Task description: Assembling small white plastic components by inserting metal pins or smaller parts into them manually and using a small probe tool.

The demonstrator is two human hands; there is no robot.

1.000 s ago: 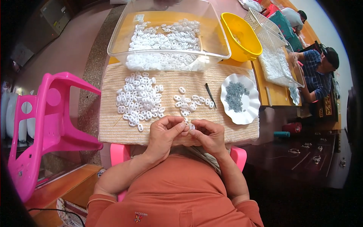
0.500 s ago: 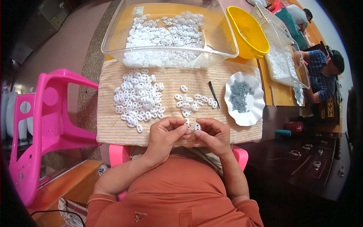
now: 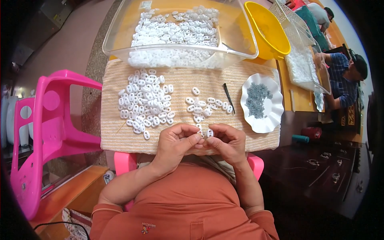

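Observation:
Close to the table's front edge, my left hand [image 3: 176, 144] pinches a small white plastic piece [image 3: 199, 127] between thumb and finger. Opposite it, my right hand [image 3: 228, 143] grips another white oval two-holed piece [image 3: 209, 133], nearly touching the left one. My fingertips partly cover both pieces. Just beyond my hands lies a small group of white two-holed pieces [image 3: 207, 112]. A larger heap of the same pieces [image 3: 146, 98] is to the left. A scalloped white plate [image 3: 273, 116] at the right holds many small grey-blue parts [image 3: 256, 98].
A black slim tool [image 3: 229, 98] lies beside the plate on the striped cloth [image 3: 180, 86]. Behind stand a clear bin [image 3: 120, 46] of white pieces and a yellow basin [image 3: 276, 40]. A pink chair [image 3: 44, 132] is at left; a co-worker [image 3: 346, 78] sits far right.
The view has shifted slightly, so the table items appear a little displaced. My hands stay together, and the right hand's white piece has turned slightly.

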